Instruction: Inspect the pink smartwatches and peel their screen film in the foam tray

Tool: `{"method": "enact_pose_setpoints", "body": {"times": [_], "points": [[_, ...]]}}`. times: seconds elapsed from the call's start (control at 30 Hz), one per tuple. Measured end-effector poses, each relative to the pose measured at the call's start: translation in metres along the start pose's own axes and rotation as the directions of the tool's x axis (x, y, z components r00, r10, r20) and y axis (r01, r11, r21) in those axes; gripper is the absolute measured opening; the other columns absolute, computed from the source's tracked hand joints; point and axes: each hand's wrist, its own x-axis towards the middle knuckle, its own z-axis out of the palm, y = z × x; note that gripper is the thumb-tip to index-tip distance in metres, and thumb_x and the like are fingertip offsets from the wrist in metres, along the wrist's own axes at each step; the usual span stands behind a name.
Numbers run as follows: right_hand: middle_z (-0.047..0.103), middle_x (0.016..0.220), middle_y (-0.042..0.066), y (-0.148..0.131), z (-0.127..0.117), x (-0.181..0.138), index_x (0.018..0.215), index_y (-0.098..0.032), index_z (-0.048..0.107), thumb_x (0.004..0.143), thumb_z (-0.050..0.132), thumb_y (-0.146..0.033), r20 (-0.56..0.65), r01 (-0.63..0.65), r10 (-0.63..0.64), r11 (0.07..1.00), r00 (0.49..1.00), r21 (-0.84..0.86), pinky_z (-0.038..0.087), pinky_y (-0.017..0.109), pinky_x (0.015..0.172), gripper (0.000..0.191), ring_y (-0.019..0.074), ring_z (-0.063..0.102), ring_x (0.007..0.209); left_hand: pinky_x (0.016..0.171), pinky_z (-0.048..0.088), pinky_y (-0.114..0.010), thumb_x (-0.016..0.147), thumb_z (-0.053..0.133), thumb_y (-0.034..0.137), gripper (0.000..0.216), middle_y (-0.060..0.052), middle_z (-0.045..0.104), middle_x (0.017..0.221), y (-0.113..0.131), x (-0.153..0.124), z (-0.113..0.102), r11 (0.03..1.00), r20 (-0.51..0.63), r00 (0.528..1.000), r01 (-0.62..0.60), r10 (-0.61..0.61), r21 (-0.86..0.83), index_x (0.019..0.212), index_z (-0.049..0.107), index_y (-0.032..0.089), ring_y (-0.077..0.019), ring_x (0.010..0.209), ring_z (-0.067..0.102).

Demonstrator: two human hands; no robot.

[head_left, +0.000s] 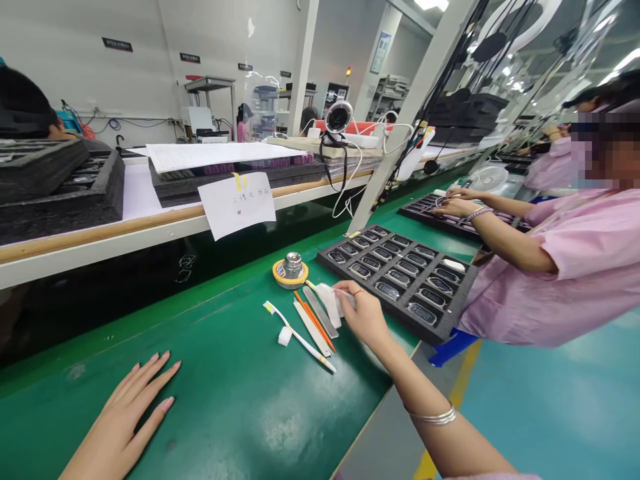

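Note:
My left hand rests on the green tabletop with its fingers stretched out and holds nothing. Farther right, my right hand has its fingers curled at a crumpled white cloth or tissue, which it appears to grip at one edge. Close beside the cloth lie a flat grey strip, an orange stick and a white flat tool. A white toothbrush lies nearer to me, with a small white block against it. Behind them, a metal bottle sits on a yellow tape roll.
Right of my right hand is a black foam tray of framed dark pieces. A co-worker in pink handles another tray. A raised shelf runs along the back, carrying foam trays and a webcam. A slanted post stands behind.

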Motion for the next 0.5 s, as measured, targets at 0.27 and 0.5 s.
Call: {"method": "enact_pose_setpoints", "body": {"times": [0.27,0.5], "points": [[0.064,0.128,0.017,-0.019,-0.007,0.012,0.119,-0.014,0.067,0.093,0.065,-0.046,0.090,0.042,-0.021,0.972,0.996,-0.229,0.047,0.050,0.103,0.041,0.0300,0.059,0.120,0.118,0.040,-0.053,0.101,0.048,0.045,0.053,0.003,0.043,0.160,0.009,0.002,-0.008,1.000,0.028,1.000,0.001,-0.002,0.025,0.153,0.040,0.041,-0.0287,0.147,0.041],[0.066,0.123,0.011,-0.052,0.003,0.015,0.122,-0.015,0.063,0.094,0.064,-0.049,0.396,0.086,0.092,0.909,0.914,-0.408,0.053,0.049,0.096,0.044,0.0254,0.065,0.111,0.119,0.038,-0.054,0.102,0.047,0.044,0.053,0.003,0.041,0.161,0.012,0.001,-0.010,0.999,0.060,0.997,0.038,-0.039,0.014,0.153,0.039,0.040,-0.0280,0.150,0.036]]}}
